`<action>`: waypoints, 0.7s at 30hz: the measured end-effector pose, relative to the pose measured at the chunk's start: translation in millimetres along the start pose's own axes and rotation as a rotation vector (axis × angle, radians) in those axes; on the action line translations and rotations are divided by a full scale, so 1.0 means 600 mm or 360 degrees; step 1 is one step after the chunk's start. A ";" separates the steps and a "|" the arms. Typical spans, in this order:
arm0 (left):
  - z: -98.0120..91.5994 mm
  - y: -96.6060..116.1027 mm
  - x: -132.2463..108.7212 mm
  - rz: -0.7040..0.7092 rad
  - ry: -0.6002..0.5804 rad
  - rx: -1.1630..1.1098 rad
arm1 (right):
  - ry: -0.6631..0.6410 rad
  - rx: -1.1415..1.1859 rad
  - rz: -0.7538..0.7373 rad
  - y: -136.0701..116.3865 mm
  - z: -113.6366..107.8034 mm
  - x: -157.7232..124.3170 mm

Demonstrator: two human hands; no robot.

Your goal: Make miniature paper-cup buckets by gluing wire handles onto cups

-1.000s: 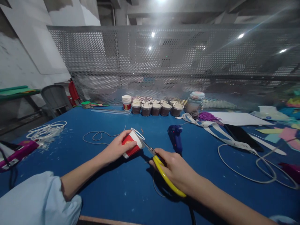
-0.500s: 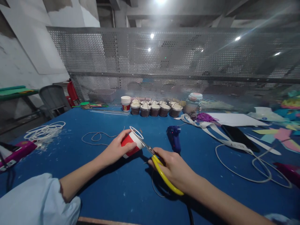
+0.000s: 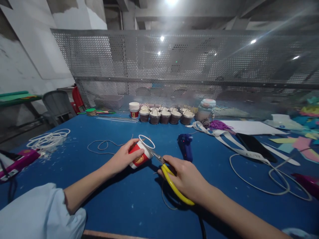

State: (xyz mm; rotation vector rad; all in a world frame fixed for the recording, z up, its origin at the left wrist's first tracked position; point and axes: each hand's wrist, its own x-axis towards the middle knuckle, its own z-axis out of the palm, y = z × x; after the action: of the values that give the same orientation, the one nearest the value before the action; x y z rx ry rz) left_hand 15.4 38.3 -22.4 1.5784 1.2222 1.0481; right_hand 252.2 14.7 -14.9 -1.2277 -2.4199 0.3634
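Rolled the red-and-white paper cup slightly since earlier; clamping it in the left hand, left of the hot-glue gun; gripping yellow-handled scissors in the right hand, aiming blades left, cupward.

A loose, light blue sleeve, rumpled into folds and puffed at its end, is worn on the left arm, while the left hand beyond the sleeve and the right hand and right forearm, both to the sleeve's right, are seen bare.
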 end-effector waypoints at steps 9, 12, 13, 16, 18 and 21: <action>-0.004 0.000 -0.001 0.0070 0.0018 0.0202 | 0.0000 0.0034 -0.0050 0.000 -0.005 0.000; -0.005 -0.004 0.000 0.0078 0.0002 0.0216 | -0.0016 0.0087 -0.0042 -0.002 -0.004 0.000; -0.005 -0.005 0.001 0.0071 0.0000 0.0194 | -0.0017 0.0101 -0.0040 -0.003 -0.004 0.000; -0.004 -0.006 0.001 0.0075 -0.0012 0.0162 | -0.0023 0.0101 -0.0038 -0.005 -0.003 -0.002; -0.004 -0.005 0.001 0.0068 -0.0010 0.0167 | -0.0020 0.0099 -0.0046 -0.006 -0.004 -0.003; -0.004 -0.003 0.001 0.0042 0.0032 0.0129 | 0.0062 0.0142 -0.0046 -0.004 -0.005 0.000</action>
State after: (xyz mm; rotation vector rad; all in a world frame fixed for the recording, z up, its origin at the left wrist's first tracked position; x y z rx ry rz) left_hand 13.0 39.7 -23.4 1.6532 1.2749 1.0452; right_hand 251.9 13.4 -11.2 -1.1496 -2.3593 0.4297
